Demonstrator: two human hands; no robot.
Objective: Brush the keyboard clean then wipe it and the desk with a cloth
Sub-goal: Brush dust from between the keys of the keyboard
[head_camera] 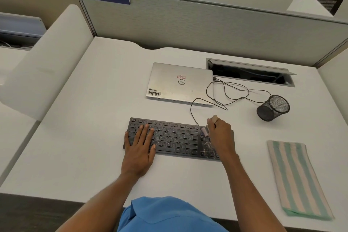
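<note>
Black keyboard (pixel 175 137) lying left-right, brush (pixel 205 131) bristles down

free: desk (pixel 84 128) left of keyboard (pixel 175 137) | behind: laptop (pixel 178 83), looped cable (pixel 191 109) | right: mesh cup (pixel 273 108), cloth (pixel 297 179)

Plain blue top (pixel 165 214) (forearms (pixel 243 184) bare)
</note>
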